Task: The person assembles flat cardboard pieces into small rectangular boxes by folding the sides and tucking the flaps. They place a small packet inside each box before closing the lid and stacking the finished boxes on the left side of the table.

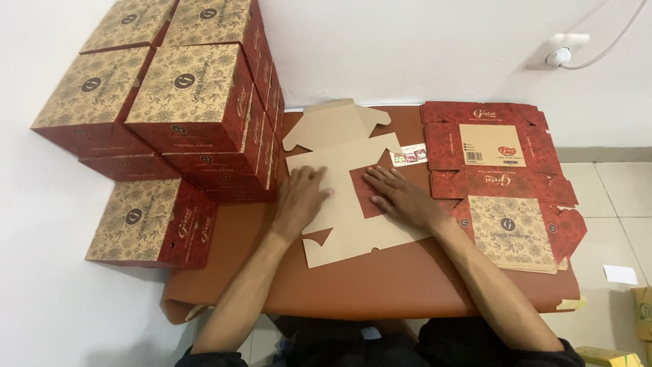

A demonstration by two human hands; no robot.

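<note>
While both palms press flat, nothing is actually gripped — details near to far:

Left hand (301, 198): fingers spread and extended, palm down on the bare kraft side of the flat box blank (343, 204); holds nothing, only pins it.
Right hand (401, 196): also open and flat, fingertips on the red folded-in flap (363, 192) at the blank's middle, pressing it down; nothing enclosed.
Blank position: lies unfolded, inside face up, on the brown table (380, 285), between the built stack and the flat stack, one end flap reaching toward the wall.
Risk, slip: judged likely that the blank skids on the smooth tabletop if one palm lifts — only downward pressure holds it.
Risk, crease: flap could spring back or crease off its score line if pressed unevenly.
Risk, neighbours: small printed stickers (409, 155) lie just beside the blank's far right corner; a sliding blank could push them off.
Right side: stack of flat printed blanks (506, 183), red and tan, near the right forearm — an elbow sweep could fan it over the edge.
Left, far: assembled red-and-tan boxes (180, 95) stacked several high against the wall, touching the table's left end; a knock could topple them.
</note>
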